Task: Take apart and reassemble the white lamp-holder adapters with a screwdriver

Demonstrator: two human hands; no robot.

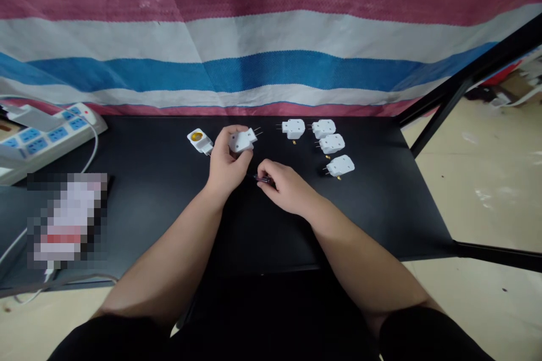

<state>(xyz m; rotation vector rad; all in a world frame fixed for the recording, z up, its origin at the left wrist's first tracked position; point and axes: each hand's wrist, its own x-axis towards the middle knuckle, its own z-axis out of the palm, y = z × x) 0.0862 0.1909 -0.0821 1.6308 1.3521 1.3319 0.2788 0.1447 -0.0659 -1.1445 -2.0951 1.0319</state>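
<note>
My left hand (226,161) is closed on a white plug-in lamp socket (243,140), its two metal prongs pointing right and a flat face with small holes turned up. My right hand (285,185) lies just below and to the right, fingers pinched on a small dark tool (264,179); most of it is hidden, so its kind is unclear. Beside my left hand rests another white plug-in lamp socket (199,139), showing a gold-coloured threaded inside. Several more lie to the right, including one white socket (293,128) and a nearer one (341,165).
Small brass-coloured pieces (339,178) lie by the sockets on the black table (381,203). At left are a white power strip (55,135) with cables and a blurred-out phone (70,220). A striped sheet (271,67) hangs behind; a black frame bar (444,110) rises at right.
</note>
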